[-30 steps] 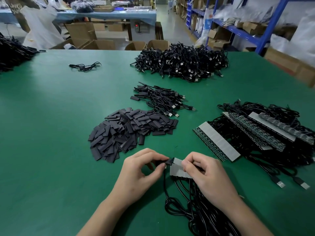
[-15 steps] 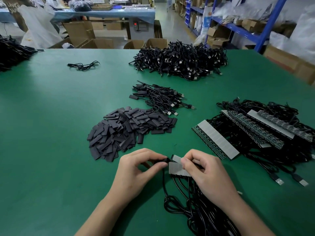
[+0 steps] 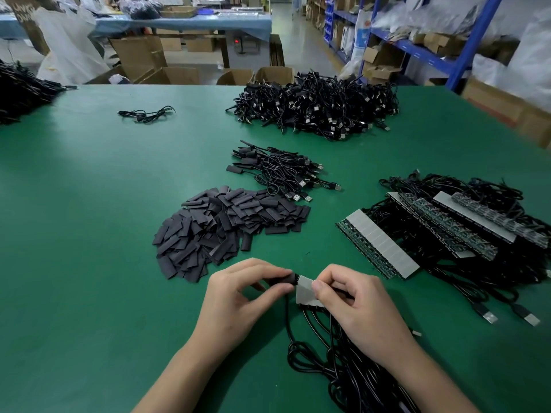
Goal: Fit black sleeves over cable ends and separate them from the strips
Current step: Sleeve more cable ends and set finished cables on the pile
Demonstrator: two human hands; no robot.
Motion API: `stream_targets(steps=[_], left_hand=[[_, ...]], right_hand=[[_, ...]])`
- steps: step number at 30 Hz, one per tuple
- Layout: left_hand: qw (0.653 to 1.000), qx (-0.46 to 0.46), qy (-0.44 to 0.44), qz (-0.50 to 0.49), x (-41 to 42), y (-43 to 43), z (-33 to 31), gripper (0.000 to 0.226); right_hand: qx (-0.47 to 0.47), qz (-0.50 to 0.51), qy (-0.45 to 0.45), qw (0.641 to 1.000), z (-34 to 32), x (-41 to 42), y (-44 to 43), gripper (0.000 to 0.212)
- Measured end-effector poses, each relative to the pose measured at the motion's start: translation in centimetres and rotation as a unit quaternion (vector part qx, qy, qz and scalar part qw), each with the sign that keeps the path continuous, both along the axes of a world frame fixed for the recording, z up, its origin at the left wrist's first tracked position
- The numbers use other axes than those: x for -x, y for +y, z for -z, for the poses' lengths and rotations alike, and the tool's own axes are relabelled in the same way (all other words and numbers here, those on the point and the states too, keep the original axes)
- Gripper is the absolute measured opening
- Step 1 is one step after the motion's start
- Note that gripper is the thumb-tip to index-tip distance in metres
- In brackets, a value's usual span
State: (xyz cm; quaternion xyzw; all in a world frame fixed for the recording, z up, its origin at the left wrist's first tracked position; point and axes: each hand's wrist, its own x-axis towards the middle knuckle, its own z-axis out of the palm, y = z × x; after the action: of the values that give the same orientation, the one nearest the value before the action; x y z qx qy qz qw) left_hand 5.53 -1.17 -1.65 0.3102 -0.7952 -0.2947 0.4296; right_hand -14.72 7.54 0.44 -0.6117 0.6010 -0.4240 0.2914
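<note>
At the near edge of the green bench (image 3: pixel 89 219) the left hand (image 3: pixel 238 299) pinches a black sleeve (image 3: pixel 281 280) between curled thumb and fingers. The right end of the sleeve meets the upper left corner of a short grey strip (image 3: pixel 304 293). The right hand (image 3: pixel 360 308) grips that strip, its thumb pressed on the right edge and its fingers curled behind. The two hands sit close together, not touching. A bundle of black cables (image 3: pixel 343 371) leaves the lower edge of the strip and runs toward the person. One thin cable (image 3: pixel 286 320) drops from the sleeve and loops on the bench. Just beyond the left hand lies a heap of loose sleeves (image 3: pixel 220 231). Behind the heap is a small pile (image 3: pixel 283 171) of sleeved cables, its USB plugs pointing right. Farther back sits a large tangle (image 3: pixel 316 108) of cables. To the right, several long strips (image 3: pixel 378 242) lie slanted on their own cables, with small green boards along their edges. A lone cable (image 3: pixel 146 114) lies far back on the left, and a dark stack (image 3: pixel 21 90) crosses the left edge of the view.
</note>
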Motion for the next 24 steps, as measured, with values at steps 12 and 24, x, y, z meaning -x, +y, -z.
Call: stream_targets(steps=[12,24], left_hand=[[0.985,0.148,-0.082,0.024,-0.08,-0.22,0.28,0.018],[0.983,0.152,-0.098,0.024,-0.2,-0.19,0.4,0.018]], right_hand=[[-0.039,-0.019,0.041,0.998,0.32,0.0,0.14,0.029],[-0.04,-0.018,0.035,0.998,-0.53,0.22,0.06,0.024]])
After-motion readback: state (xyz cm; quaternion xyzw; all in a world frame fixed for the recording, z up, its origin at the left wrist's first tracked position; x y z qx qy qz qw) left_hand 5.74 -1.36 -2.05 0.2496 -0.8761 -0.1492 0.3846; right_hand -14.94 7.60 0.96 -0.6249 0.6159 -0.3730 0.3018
